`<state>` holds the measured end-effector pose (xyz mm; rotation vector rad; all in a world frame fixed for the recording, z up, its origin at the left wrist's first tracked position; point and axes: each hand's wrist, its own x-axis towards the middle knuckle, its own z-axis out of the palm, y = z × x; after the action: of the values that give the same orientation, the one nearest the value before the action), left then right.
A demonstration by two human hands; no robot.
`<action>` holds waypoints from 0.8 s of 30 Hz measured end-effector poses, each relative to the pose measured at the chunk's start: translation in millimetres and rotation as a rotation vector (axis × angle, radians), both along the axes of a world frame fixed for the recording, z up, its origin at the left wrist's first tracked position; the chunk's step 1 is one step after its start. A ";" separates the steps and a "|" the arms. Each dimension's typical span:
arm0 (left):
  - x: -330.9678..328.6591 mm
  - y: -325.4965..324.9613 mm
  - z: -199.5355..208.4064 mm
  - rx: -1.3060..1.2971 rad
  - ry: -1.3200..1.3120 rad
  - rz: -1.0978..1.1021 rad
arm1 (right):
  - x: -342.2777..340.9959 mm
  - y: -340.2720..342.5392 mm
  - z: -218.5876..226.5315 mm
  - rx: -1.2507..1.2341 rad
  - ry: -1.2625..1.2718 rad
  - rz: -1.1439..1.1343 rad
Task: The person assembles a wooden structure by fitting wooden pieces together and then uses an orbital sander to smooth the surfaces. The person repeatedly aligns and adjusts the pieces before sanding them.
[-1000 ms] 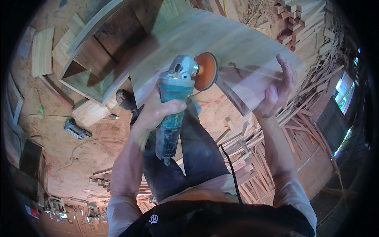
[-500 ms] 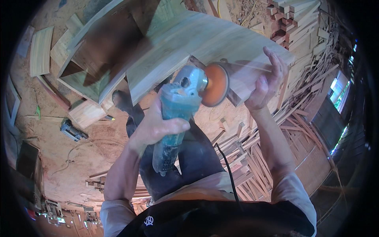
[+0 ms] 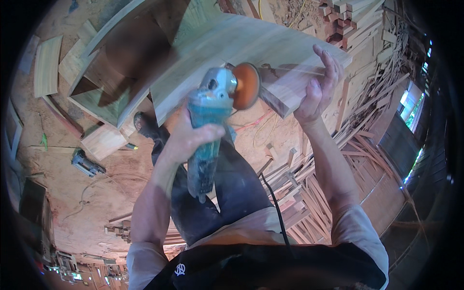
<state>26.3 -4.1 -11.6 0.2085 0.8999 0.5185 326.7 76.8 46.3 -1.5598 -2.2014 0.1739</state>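
Note:
A teal angle grinder (image 3: 209,123) with a round orange sanding disc (image 3: 247,86) is gripped by its body in my left hand (image 3: 186,140). Its disc faces right and stands near the notched front edge of a broad pale wooden panel (image 3: 217,43); whether the two touch I cannot tell. Over the right end of that panel my right hand (image 3: 320,89) is raised, palm up and fingers apart, with nothing in it. A black cord (image 3: 275,203) runs down across my lap.
To the left stands an open wooden box (image 3: 99,99). A nail gun (image 3: 88,163) lies on the dusty floor beside loose boards (image 3: 47,67). Stacked timber strips (image 3: 369,29) line the right side, and more thin offcuts (image 3: 309,208) lie below my right arm.
The grinder and my left hand have moved up and to the left, taking the disc away from the panel's right part. My right hand has shifted slightly up and left, still open.

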 end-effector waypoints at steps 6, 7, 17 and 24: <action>2.4 -5.1 26.1 0.035 -0.076 0.010 | 3.0 -2.4 -1.1 0.020 0.012 0.018; 3.7 -6.8 34.6 0.068 -0.098 0.025 | 3.1 -1.7 -2.1 0.026 0.014 0.022; 10.1 7.9 16.0 0.065 -0.004 -0.023 | 6.8 -3.4 -6.2 0.031 0.072 0.003; 12.6 9.2 40.3 0.111 -0.064 -0.030 | 12.1 -9.7 -6.0 0.055 0.052 0.009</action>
<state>38.9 5.0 28.7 0.3046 0.8052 0.5447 338.9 67.1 40.3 -1.4996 -2.1550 0.1531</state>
